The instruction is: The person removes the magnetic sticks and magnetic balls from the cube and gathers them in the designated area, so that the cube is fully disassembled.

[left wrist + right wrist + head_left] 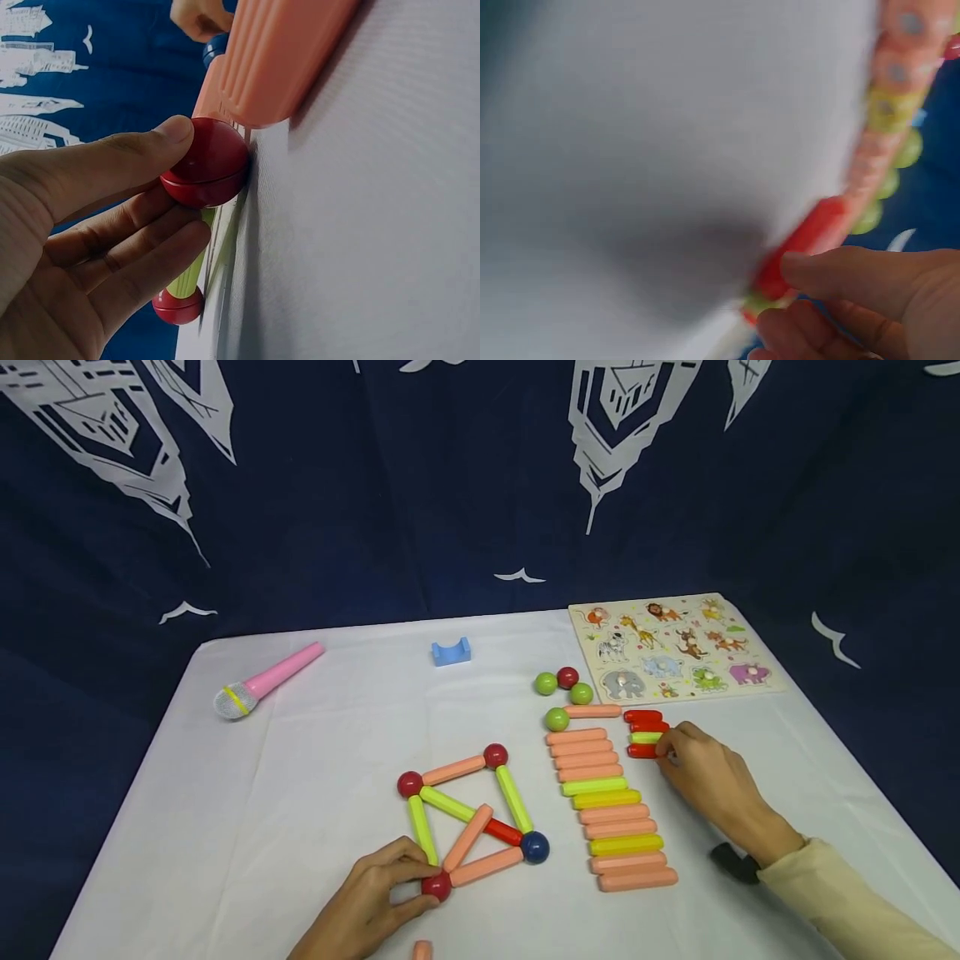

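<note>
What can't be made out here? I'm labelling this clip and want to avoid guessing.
- Right hand: in the head view its fingers cover the ends of the red sticks; the right wrist view is blurred, so which stick it touches is unclear.
- Small orange piece: cut off by the bottom edge of the head view.
- Puzzle board: animals too small to identify fully.
- Left hand: hides part of the red ball.
</note>
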`<state>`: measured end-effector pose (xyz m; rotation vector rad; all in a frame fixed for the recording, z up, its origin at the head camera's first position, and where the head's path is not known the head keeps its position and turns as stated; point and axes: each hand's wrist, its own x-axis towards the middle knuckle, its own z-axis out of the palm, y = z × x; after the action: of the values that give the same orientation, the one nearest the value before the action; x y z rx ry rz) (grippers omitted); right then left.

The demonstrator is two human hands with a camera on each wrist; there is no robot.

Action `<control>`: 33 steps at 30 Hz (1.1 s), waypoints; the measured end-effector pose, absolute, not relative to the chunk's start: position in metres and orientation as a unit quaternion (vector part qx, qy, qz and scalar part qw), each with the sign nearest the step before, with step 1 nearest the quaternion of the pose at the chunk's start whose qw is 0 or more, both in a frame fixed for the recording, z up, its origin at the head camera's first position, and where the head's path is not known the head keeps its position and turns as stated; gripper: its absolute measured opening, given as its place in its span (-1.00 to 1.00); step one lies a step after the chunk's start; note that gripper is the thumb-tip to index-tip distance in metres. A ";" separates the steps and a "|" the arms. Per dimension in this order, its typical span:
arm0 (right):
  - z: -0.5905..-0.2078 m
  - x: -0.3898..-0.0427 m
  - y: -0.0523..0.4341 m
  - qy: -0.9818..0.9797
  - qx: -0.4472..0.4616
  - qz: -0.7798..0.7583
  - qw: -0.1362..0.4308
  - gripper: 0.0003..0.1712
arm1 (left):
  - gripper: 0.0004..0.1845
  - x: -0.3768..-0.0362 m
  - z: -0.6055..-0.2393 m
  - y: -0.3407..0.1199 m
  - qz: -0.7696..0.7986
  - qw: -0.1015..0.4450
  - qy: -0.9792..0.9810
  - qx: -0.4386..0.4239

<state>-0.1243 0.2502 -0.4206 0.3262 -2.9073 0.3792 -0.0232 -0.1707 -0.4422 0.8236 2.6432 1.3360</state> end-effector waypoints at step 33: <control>-0.410 -0.111 0.087 -0.864 0.436 0.235 -0.087 -0.74 | -0.77 -0.023 -0.442 -0.171 0.437 0.029 0.854 0.280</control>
<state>-0.1106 0.0874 -0.4096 1.4526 -2.8774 0.7816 -0.0226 -0.1714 -0.4422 0.8652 2.6344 1.3496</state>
